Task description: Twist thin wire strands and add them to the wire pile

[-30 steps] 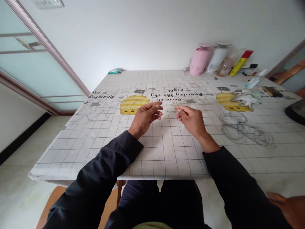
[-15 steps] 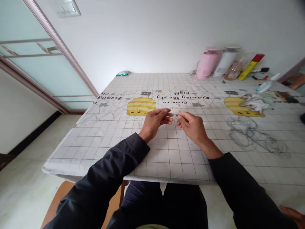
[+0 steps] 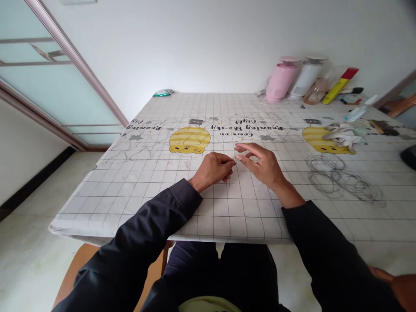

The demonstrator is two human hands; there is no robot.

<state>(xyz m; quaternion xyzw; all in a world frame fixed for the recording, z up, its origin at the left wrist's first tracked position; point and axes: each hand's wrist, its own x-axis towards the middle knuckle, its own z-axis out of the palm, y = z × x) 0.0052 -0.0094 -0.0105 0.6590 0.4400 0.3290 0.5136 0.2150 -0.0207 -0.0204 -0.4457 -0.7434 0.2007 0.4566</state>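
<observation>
My left hand (image 3: 214, 169) is closed in a pinch above the checked tablecloth (image 3: 260, 214), thumb against the forefinger. Whatever sits between those fingertips is too thin or small to make out. Just to its right, my right hand (image 3: 261, 164) is open, its thumb and fingers apart, with nothing visible in it. The fingertips of both hands are close together. On the right side of the table lies a loose tangle of thin grey wire or thread (image 3: 341, 177). Fine strands (image 3: 139, 154) also spread over the cloth at the left.
Along the back wall stand a pink cylinder-shaped device (image 3: 282, 81), a white one (image 3: 302, 79) and a yellow box with a red end (image 3: 339, 86). A crumpled whitish cloth or glove (image 3: 344, 133) and a clear bottle (image 3: 360, 109) lie at right. A green packet (image 3: 163, 92) rests at the back left corner.
My right hand has let its pinch go and spread its fingers. My left hand, with fingers extended before, has closed into a pinch and dropped slightly. The camera view has shifted a little.
</observation>
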